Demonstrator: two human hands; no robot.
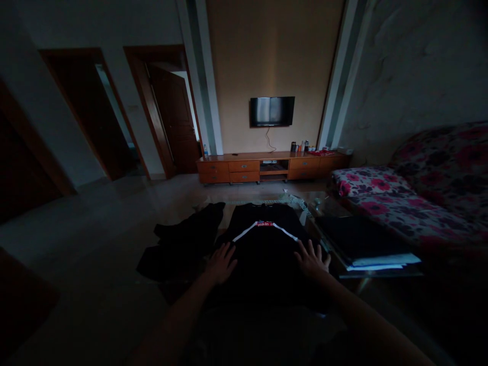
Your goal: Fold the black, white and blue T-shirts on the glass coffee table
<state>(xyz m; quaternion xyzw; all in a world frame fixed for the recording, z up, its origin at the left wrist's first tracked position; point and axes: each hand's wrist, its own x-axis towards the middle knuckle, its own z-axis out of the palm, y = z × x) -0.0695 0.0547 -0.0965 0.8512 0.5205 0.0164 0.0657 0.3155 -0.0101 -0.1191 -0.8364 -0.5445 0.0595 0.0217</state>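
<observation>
Spread out on a glass table in front of me lies a black shirt [263,259] with white stripes and a red printed patch across its chest. My left hand [221,263] rests on its left side, fingers apart. On the right side, my right hand [313,260] lies with spread fingers near the end of a white stripe. Neither hand grips the cloth. To the left is another dark garment [186,239], loosely laid out. The shirt's lower part fades into shadow.
A stack of folded dark and white cloth [366,249] sits at the table's right. Beyond the glass table [244,197] stand a wooden TV cabinet [244,170] and a wall television [272,111]. A flowered sofa [430,203] is at the right; bottles [301,147] stand on the cabinet.
</observation>
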